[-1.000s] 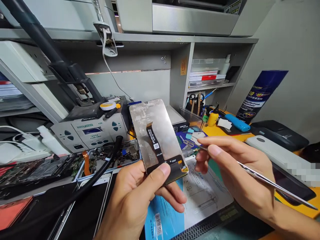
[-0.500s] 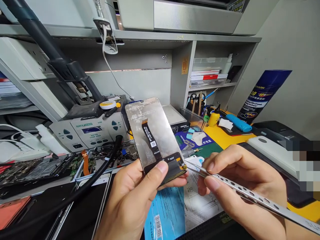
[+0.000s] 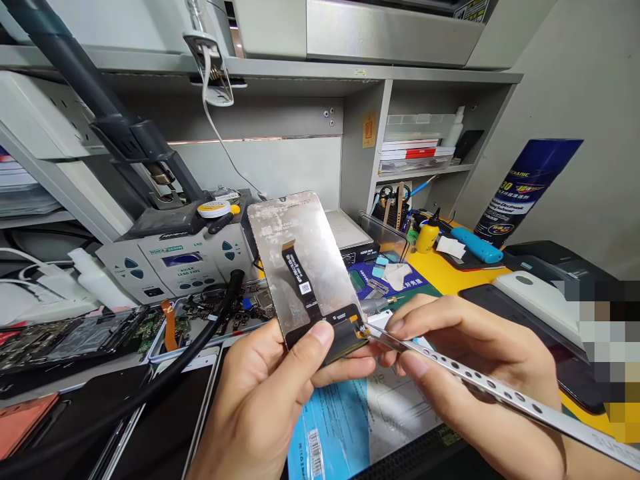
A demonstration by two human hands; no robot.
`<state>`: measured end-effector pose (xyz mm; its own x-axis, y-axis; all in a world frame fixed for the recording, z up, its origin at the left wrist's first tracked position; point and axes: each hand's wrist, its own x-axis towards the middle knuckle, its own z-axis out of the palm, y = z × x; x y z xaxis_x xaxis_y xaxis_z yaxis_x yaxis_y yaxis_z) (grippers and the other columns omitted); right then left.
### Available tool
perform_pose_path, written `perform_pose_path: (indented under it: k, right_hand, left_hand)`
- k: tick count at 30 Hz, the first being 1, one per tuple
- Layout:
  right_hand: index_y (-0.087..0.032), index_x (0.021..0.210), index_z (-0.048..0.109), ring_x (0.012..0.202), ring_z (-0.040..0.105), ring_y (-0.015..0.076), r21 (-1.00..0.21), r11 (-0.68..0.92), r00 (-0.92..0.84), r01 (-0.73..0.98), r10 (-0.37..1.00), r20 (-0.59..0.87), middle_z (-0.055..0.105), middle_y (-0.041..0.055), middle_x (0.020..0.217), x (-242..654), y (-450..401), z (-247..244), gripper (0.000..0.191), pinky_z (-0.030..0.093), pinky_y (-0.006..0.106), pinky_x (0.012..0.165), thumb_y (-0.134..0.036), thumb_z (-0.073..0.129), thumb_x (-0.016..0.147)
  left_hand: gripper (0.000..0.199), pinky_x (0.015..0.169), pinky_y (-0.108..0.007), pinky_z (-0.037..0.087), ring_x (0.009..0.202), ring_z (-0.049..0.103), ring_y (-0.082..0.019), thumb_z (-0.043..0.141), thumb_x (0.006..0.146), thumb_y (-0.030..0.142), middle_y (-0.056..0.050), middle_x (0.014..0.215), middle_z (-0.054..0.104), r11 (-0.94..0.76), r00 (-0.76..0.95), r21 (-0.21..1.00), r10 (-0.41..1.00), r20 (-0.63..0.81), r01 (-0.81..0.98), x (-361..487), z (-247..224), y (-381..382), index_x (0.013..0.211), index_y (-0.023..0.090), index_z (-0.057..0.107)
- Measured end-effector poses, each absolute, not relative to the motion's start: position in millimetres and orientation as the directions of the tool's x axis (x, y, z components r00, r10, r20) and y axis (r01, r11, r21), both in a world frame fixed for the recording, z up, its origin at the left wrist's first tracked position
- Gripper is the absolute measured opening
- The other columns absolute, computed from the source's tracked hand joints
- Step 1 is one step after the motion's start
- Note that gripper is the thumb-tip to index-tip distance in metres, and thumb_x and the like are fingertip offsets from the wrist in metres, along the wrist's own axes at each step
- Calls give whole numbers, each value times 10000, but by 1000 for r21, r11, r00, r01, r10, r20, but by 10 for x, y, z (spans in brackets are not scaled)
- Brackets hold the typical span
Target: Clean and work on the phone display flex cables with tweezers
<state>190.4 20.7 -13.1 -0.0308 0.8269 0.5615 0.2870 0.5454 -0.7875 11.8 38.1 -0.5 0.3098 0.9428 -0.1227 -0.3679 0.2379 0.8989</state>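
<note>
A phone screen panel [image 3: 325,247] shows its silvery back, with a black flex cable [image 3: 301,283] lying on it. My left hand [image 3: 280,393] grips the panel's lower end, thumb on the black strip and fingers behind. Between the thumb and fingers of my right hand [image 3: 465,367] is a pair of perforated metal tweezers [image 3: 470,378]. The tweezer tips are at the panel's lower right corner, by a small gold-coloured patch [image 3: 361,328]. Whether the tips hold anything is too small to tell.
A grey soldering station [image 3: 175,263] stands behind at the left, with a black hose [image 3: 200,350] crossing in front. Circuit boards [image 3: 95,333] lie at the left. A blue spray can [image 3: 530,190], yellow bottle [image 3: 427,235] and dark phone [image 3: 575,373] are at the right.
My right hand and the tweezers have moved left, bringing the tips onto the panel's lower right corner. The panel has shifted slightly left in my left hand.
</note>
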Motion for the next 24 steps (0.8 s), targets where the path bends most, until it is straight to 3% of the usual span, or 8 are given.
perform_pose_path:
  k: [7, 18, 24]
  right_hand:
    - [-266, 888, 676, 751, 703, 176, -773, 577, -62, 263, 810, 583, 706, 19, 856, 1909, 238, -132, 206, 590, 292, 711, -74, 656, 816]
    - [-278, 926, 656, 805, 689, 148, -747, 591, -87, 305, 798, 596, 698, 0, 921, 1941, 225, -196, 298, 585, 235, 725, -16, 663, 785]
    - [-191, 897, 680, 752, 686, 150, -602, 730, -113, 323, 661, 741, 705, 32, 821, 1906, 243, -117, 306, 586, 216, 648, 57, 634, 724]
  left_hand:
    - [275, 873, -449, 598, 1029, 689, -324, 616, 903, 270, -132, 1148, 738, 209, 260, 909, 958, -117, -360, 121, -9, 372, 1118, 142, 728]
    - [243, 886, -446, 593, 1058, 677, -321, 609, 911, 307, -93, 1162, 735, 202, 284, 927, 953, -110, -317, 121, -25, 381, 1081, 194, 738]
    - [285, 881, -453, 588, 1013, 706, -336, 656, 862, 329, -113, 1108, 760, 236, 208, 919, 962, -176, -317, 146, 5, 373, 1082, 169, 742]
